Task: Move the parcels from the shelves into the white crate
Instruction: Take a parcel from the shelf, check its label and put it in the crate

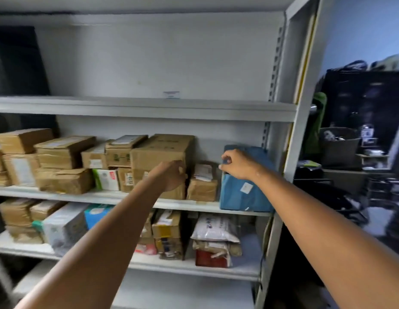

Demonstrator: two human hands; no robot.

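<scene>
You're basically standing in a parcel storeroom: white metal shelving (149,108) crammed with taped cardboard boxes (64,152) and poly mailer bags (213,228), shipping labels (21,170) all over them, plus dark bins (339,148) piled off to your right.

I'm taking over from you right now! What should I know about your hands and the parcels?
Left hand: fingers curl round the right front edge of the big brown box on the middle shelf.
Right hand: pinches the top corner of the blue parcel at that shelf's right end.
Both parcels stand on the shelf, not lifted yet. More parcels sit there and on the lower shelf.
White crate: not in view, so what is done cannot be told.
Left: lift these out, then the rest.
</scene>
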